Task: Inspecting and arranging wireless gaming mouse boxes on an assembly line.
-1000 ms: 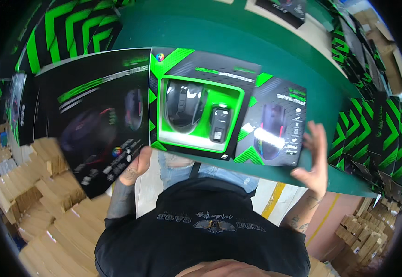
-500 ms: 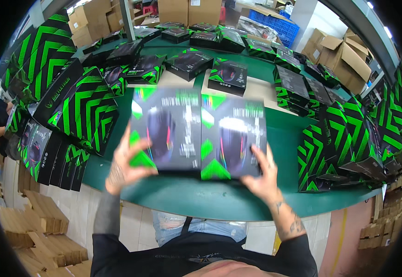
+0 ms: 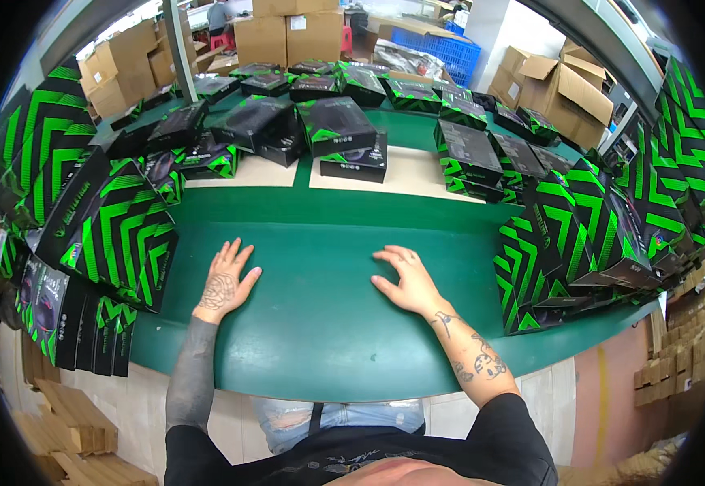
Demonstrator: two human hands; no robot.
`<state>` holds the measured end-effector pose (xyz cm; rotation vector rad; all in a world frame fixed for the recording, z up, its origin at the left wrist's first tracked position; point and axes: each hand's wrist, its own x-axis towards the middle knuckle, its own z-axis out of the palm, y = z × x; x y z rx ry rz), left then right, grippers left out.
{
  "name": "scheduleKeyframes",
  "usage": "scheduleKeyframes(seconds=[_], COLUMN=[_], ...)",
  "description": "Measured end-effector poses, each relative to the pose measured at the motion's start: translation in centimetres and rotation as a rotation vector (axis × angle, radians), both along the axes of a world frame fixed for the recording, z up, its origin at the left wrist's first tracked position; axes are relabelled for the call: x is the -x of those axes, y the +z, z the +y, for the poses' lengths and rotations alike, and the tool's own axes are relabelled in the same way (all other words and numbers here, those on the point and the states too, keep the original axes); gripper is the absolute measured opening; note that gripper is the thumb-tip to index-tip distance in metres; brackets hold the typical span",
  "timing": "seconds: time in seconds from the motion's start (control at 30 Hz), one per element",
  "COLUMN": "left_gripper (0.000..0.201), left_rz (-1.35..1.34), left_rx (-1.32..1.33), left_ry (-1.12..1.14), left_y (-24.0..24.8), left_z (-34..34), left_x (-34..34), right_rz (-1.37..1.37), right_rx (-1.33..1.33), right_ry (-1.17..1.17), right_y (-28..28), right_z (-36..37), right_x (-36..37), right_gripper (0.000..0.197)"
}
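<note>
My left hand (image 3: 227,275) is open over the green table (image 3: 312,324), fingers spread and holding nothing. My right hand (image 3: 403,277) is open too, fingers apart, above the same tabletop with nothing in it. Beyond them, a black computer mouse box (image 3: 336,124) lies on top of another mouse box (image 3: 356,168), which shows a mouse picture on its face. To its left, a second black box (image 3: 255,119) rests tilted on other boxes. Both hands are apart from all the boxes.
Stacks of black-and-green boxes stand at the left (image 3: 121,227) and right (image 3: 587,219). Beige boards (image 3: 413,172) lie under the middle boxes. More mouse boxes line the far table. Behind are cardboard cartons (image 3: 312,36), a blue crate (image 3: 442,55) and a metal post (image 3: 178,53).
The two mouse boxes held in my hands have been let go and now lie on the boxes farther back. My hands have opened and are back over the near tabletop.
</note>
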<state>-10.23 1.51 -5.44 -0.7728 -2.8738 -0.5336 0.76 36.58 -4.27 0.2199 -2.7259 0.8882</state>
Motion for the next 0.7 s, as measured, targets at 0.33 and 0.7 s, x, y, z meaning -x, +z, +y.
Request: scheduleKeyframes(seconds=[0.33,0.7], left_gripper=[0.054,0.055], left_rz=[-0.099,-0.154], left_rx=[0.007,0.044], left_ry=[-0.052,-0.033], left_y=[1.3,1.7], left_z=[-1.1,-0.3], left_x=[0.0,-0.2], right_rz=[0.001,-0.038], right_rx=[0.021,0.03], right_ry=[-0.008,0.007], right_y=[-0.7,-1.0], right_z=[1.2,1.7], right_x=[1.8,1.4], right_gripper=[0.027,0.028])
